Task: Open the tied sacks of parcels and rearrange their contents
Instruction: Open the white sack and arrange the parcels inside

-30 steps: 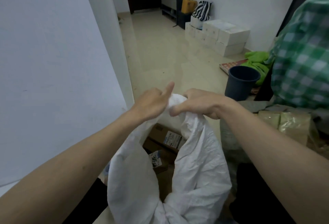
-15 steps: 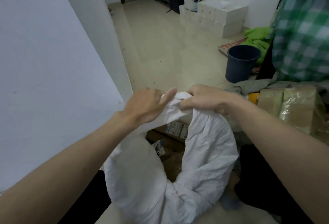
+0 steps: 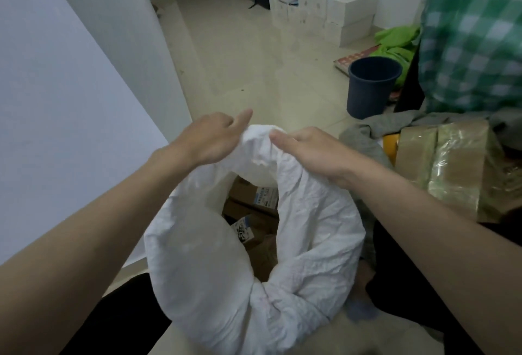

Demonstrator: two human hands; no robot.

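Observation:
A white woven sack [image 3: 310,241] stands open in front of me, its mouth rolled down into a thick rim. Inside lie brown cardboard parcels [image 3: 254,199] with white shipping labels. My left hand [image 3: 209,140] grips the far edge of the rim from the left, fingers curled under the cloth. My right hand [image 3: 308,148] holds the same far edge from the right, its fingers hidden under the fold.
A dark blue bucket [image 3: 372,86] stands on the tiled floor to the right. Tape-wrapped parcels [image 3: 446,168] lie at my right, next to a person in a green checked shirt [image 3: 474,35]. White boxes [image 3: 330,13] are stacked at the back. A white wall [image 3: 70,86] runs along my left.
The sack's rim has been rolled further down and its mouth has widened, showing more of the parcels. Both hands have stayed on the far edge and moved slightly apart.

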